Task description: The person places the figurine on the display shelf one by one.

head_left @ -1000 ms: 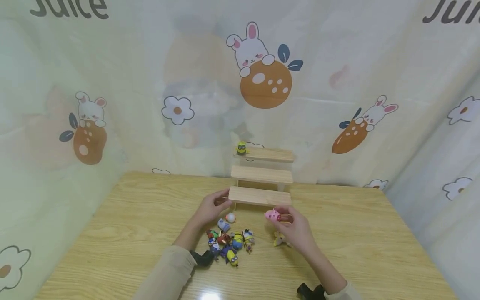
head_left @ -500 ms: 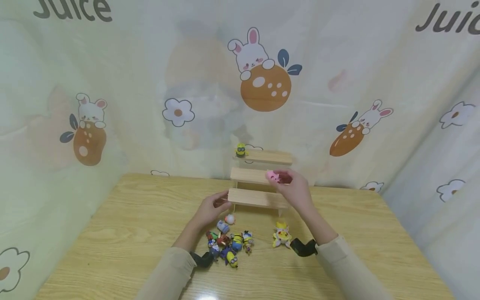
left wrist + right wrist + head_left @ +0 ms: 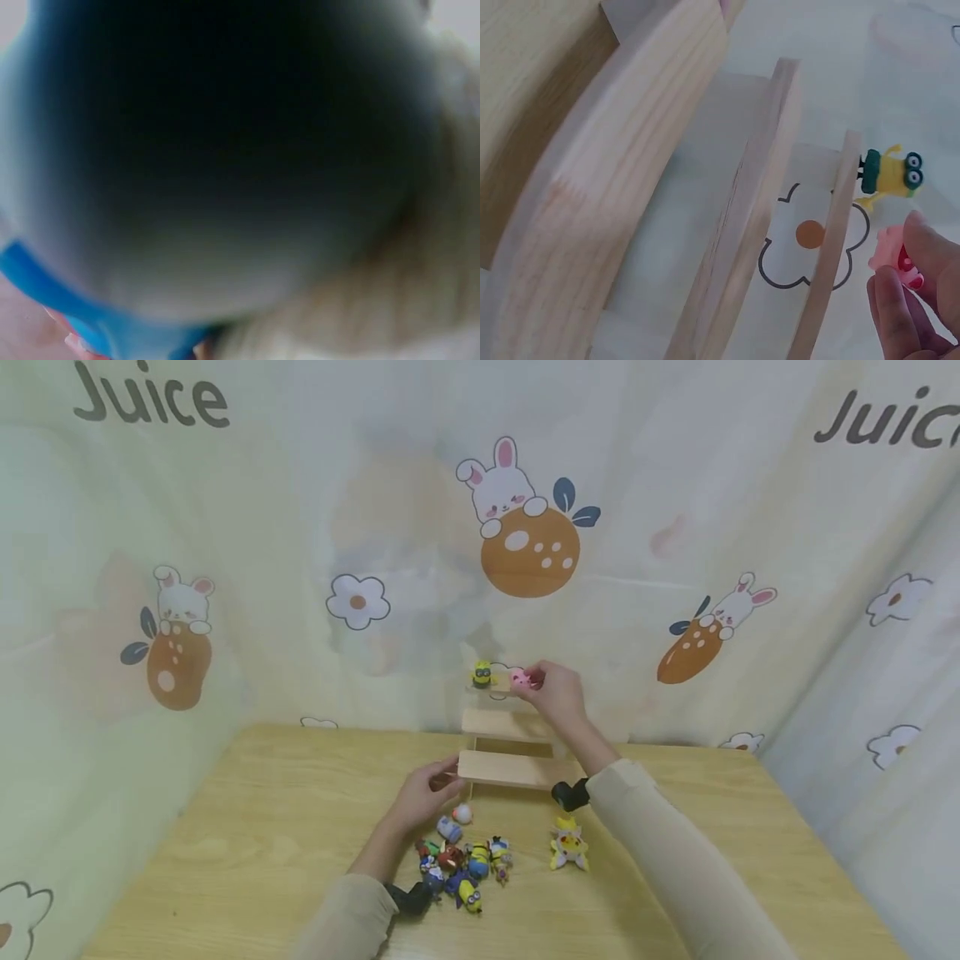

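We've got the right hand (image 3: pixel 558 693) pinching a small pink toy (image 3: pixel 889 251) at the wooden shelf's (image 3: pixel 517 768) top step, just beside the yellow figure at that step's left end, and we can't tell whether toy and step touch! Down at the shelf's lowest step, we find the left hand (image 3: pixel 422 793) at the left end, gripping or merely touching, we can't say, while in front lie a pile of small toys (image 3: pixel 477 862) toward the shelf's left and a yellow-and-white toy (image 3: pixel 570 849) toward its right.
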`<state>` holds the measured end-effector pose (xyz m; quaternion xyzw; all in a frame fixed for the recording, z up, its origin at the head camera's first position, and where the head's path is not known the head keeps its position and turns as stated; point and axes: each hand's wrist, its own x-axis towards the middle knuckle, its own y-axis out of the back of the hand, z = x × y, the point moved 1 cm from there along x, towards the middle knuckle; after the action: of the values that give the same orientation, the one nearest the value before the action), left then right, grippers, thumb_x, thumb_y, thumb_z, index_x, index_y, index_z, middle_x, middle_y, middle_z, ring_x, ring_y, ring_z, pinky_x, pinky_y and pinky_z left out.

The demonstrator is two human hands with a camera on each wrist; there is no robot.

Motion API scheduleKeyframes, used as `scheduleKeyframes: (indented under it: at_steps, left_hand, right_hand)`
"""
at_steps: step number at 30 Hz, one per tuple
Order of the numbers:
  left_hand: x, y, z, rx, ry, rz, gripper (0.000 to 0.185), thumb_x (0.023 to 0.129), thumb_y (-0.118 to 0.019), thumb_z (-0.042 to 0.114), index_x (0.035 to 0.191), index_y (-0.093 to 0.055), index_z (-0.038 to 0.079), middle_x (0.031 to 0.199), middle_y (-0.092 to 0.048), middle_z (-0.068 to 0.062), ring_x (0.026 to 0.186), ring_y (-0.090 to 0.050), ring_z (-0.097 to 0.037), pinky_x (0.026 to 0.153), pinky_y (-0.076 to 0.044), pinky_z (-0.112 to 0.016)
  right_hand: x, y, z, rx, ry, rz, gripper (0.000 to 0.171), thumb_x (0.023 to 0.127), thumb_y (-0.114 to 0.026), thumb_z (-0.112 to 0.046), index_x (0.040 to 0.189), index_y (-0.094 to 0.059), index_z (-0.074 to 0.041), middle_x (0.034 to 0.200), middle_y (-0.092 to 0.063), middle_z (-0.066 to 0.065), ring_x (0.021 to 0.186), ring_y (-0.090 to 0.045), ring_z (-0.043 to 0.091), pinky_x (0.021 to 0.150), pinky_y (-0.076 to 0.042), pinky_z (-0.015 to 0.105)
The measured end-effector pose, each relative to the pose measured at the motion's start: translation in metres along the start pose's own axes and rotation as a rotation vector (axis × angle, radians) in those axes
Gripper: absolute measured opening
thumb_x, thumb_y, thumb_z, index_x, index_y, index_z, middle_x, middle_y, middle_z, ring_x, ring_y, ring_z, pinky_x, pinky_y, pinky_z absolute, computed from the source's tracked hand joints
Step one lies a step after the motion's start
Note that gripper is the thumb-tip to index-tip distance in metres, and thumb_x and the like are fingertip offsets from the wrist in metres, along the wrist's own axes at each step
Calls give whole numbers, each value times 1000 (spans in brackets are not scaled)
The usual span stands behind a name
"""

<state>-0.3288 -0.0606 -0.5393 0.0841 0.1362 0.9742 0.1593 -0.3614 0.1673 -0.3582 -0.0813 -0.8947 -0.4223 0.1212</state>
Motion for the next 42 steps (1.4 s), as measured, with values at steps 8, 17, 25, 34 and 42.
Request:
scheduleKeyframes:
  at_steps: [8,17,25,34,42]
  left_hand:
    - [-2,-6,3,31,-23,5,59,89,-62,44,140,-47,21,122,-62,-4,106,-61,-20,93,-52,-35]
    - [-3,-5,5,21,2,10,59,88,-63,44,141,-46,23,121,-63,-2,106,-61,-18,92,-52,-34]
    - [-3,-5,3,-9,-30,0,58,89,-64,41,140,-47,19,122,-63,-5,107,-62,-21,92,-52,-34]
    - [-2,1,5,-6,-27,5,58,89,-63,42,140,-47,19,122,-62,-4,107,-62,-20,91,-53,-35]
    - [-4,2,3,-3,-19,9,59,89,-63,43,140,-47,20,122,-62,-4,106,-62,-20,90,-53,-35]
  right_hand:
    - [11,-6,2,-17,2,11,31,85,-72,-22,109,-65,-4,104,-67,14,91,-60,26,79,-53,37]
    - [20,-15,5,-94,4,16,34,83,-74,-27,105,-67,-3,99,-68,12,88,-60,25,78,-52,37]
    - [22,-19,3,-141,-5,18,26,84,-73,-26,97,-71,-4,96,-69,11,86,-61,24,75,-52,36]
    - [27,-23,-4,-169,4,7,25,85,-72,-25,98,-72,-5,97,-70,10,85,-61,22,75,-53,34]
    - [28,-25,-4,-132,4,-4,27,85,-72,-28,99,-72,-5,95,-70,10,85,-63,23,72,-54,34]
